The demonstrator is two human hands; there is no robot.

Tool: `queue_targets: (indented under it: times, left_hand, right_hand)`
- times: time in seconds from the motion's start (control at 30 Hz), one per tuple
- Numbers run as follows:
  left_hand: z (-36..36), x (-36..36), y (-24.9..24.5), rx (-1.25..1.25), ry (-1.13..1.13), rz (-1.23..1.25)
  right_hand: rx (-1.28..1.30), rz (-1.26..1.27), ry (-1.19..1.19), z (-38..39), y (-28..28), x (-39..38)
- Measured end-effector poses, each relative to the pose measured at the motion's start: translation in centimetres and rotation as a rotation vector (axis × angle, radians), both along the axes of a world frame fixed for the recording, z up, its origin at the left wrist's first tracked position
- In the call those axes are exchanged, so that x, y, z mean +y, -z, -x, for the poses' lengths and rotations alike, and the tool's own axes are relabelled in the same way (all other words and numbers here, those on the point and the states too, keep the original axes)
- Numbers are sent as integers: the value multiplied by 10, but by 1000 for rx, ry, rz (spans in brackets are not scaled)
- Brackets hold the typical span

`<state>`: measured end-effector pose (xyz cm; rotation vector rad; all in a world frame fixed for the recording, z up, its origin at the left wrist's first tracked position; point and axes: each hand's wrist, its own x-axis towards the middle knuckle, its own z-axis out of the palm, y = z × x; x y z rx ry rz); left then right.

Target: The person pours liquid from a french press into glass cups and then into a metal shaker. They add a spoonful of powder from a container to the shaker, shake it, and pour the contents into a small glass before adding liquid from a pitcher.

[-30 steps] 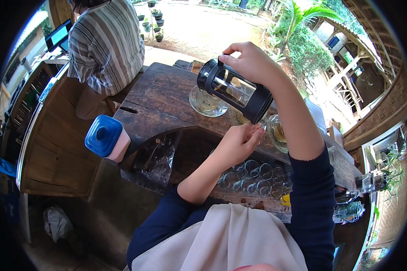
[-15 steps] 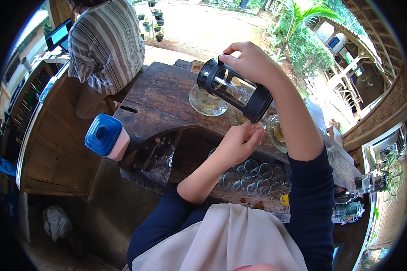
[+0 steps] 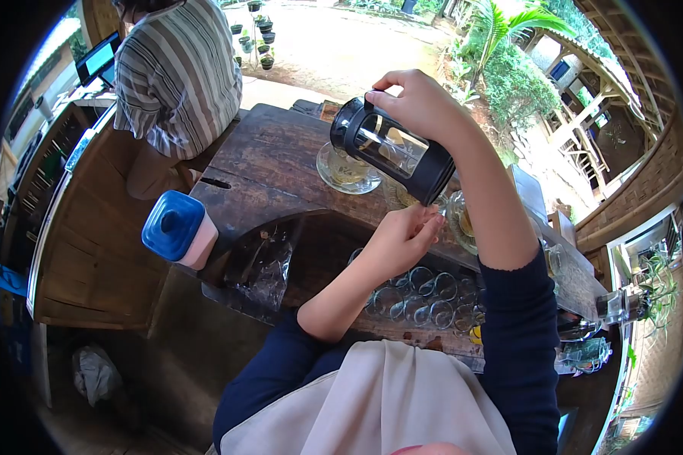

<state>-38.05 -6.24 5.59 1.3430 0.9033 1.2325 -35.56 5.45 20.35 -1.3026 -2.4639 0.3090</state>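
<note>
A French press [image 3: 393,149] with a clear body and black fittings is held tilted in the upper middle of the frame, above a dark wooden worktop [image 3: 269,144]. Its long axis runs slantwise, the lid [image 3: 344,121] toward the upper left of the frame and the base [image 3: 434,180] toward the lower right. The right hand [image 3: 421,106] is the one that has it: from where I stand, its fingers are wrapped around the handle along the upper side of the press, the forearm coming up from the right of the frame. The left hand [image 3: 397,241] lies below the base, close to its lower corner, thumb and fingertips drawn together; I cannot tell whether they touch the base or pinch something small. So the base is nearer the left hand, while the lid points away from both hands. Under the lid end, near the centre of the frame, a glass cup [image 3: 347,171] sits on a clear saucer [image 3: 329,179], partly hidden by the press. More glassware [image 3: 458,221] shows just right of the left fingertips, and below it rows of drinking glasses [image 3: 425,292] stand beneath the worktop. Farther out, a blue-lidded container [image 3: 178,227] is at left of centre, and a person in a striped shirt [image 3: 182,80] faces away, upper left.
</note>
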Motion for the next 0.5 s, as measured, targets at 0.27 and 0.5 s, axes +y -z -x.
queue_targets:
  times: [0.27,0.5]
  left_hand:
    - [-1,1,3,-28,11,-1]
    - [-2,2,3,-32,6,5]
  right_hand:
    - [-5,6,-10,2,-1,-1]
    - [-10,5,-6,3,-2,-1]
